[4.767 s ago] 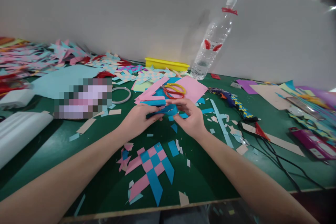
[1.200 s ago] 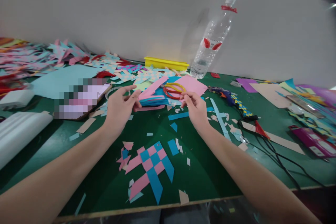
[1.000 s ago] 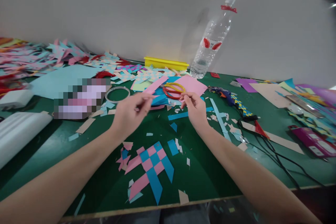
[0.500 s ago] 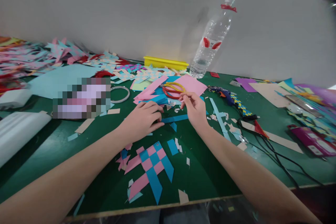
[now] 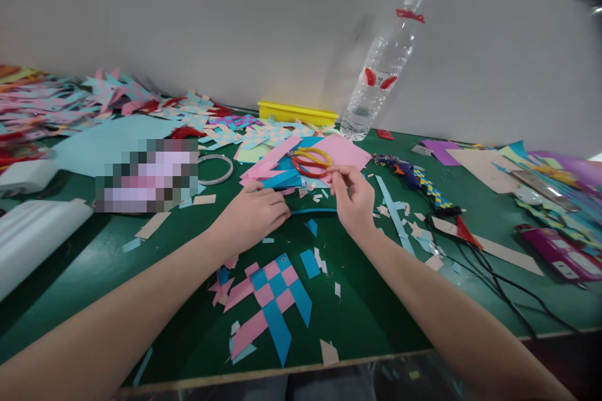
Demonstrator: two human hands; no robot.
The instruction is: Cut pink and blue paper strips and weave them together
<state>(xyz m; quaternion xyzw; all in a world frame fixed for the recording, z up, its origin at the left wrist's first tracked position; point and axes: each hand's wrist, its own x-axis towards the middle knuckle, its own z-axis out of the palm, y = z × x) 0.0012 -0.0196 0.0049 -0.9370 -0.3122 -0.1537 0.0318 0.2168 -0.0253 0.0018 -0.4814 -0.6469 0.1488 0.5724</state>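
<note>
Blue strip point(image 5: 313, 210) no longer flat, one end in pinched left fingers point(image 5: 277, 205); hold of right fingers point(image 5: 342, 171) unclear.

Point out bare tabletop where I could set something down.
Mostly bare green table shows between the woven fish and right forearm, and between the white bundle and left forearm. Crowded: beyond the left hand and right hand, around the scissors and pink sheet; further right, among paper scraps.

At frame centre, the left hand point(image 5: 256, 213), fingers previously parted, is now pinching the blue strip point(image 5: 314, 210), which is showing edge-on instead of flat.
</note>
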